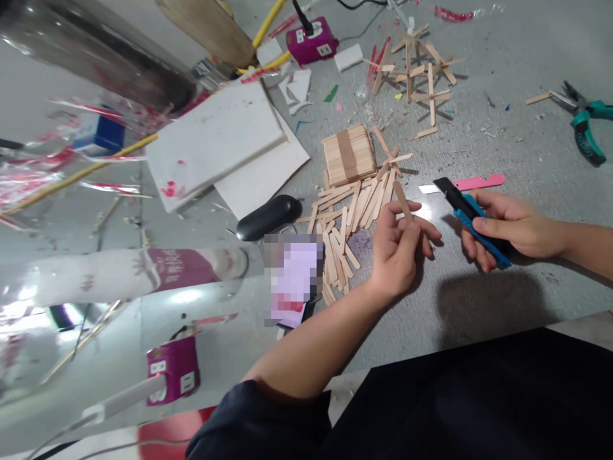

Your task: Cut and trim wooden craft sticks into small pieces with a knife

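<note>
My left hand (400, 246) pinches a wooden craft stick (402, 199) between thumb and fingers, its rounded end pointing up and away. My right hand (502, 227) is wrapped round a blue and black utility knife (472, 217), whose dark tip points to the upper left. Just behind it lies a pink craft knife (479, 182) with a bare blade. Beside my left hand spreads a loose pile of craft sticks (342, 255). A bundle of sticks (350, 153) held by a paper band sits beyond the pile, near a small crossed-stick piece (393, 158).
Several crossed-stick assemblies (416, 67) stand at the back. Pliers (582, 121) lie at the far right. White foam boards (220, 140), a black case (269, 217) and a phone (294, 278) are to the left. Purple power adapters (312, 41) have cables attached.
</note>
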{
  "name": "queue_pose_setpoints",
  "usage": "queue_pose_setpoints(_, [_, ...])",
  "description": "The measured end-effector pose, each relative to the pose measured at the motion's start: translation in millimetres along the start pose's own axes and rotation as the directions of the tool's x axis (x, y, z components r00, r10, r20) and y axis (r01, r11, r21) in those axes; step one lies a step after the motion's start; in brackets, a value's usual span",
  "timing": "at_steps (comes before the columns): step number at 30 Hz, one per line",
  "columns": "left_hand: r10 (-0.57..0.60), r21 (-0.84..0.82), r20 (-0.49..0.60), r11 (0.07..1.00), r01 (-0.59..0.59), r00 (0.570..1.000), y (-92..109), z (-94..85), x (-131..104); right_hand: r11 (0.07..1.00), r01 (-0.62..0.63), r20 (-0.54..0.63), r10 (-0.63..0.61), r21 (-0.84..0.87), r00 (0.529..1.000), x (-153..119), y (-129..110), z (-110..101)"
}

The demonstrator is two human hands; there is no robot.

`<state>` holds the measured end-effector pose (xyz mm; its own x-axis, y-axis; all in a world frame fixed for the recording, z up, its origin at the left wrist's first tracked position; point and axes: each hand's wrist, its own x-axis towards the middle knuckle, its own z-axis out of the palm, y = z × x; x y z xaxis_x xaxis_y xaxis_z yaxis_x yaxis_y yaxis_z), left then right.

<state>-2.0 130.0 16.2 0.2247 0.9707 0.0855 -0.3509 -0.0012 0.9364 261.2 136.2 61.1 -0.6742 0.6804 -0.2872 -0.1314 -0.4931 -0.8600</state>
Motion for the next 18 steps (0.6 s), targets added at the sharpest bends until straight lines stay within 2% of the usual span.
queue_pose_setpoints(4, [-0.002, -0.004, 0.014, 1.000, 0.002, 1.000, 1, -0.2, -1, 0.999, 0.023, 0.001, -0.023, -0.045, 1.000, -3, 8, 1])
queue_pose_setpoints(8, [-0.119, -0.019, 0.054, 0.993, 0.121, 0.991, 11, 6.6, -7, 0.990, 0.060, -0.004, -0.061, -0.127, 0.998, -4, 15, 1])
queue_pose_setpoints(12, [-0.192, -0.007, 0.098, 0.981, 0.194, 0.976, 16, 10.8, -16, 0.983, 0.037, -0.006, -0.039, -0.178, 0.999, -4, 8, 10])
queue_pose_setpoints(18, [-0.210, 0.059, 0.117, 0.977, 0.204, 0.971, 12, 9.9, -22, 0.957, -0.030, -0.045, 0.018, -0.289, 0.999, -3, -4, 22])
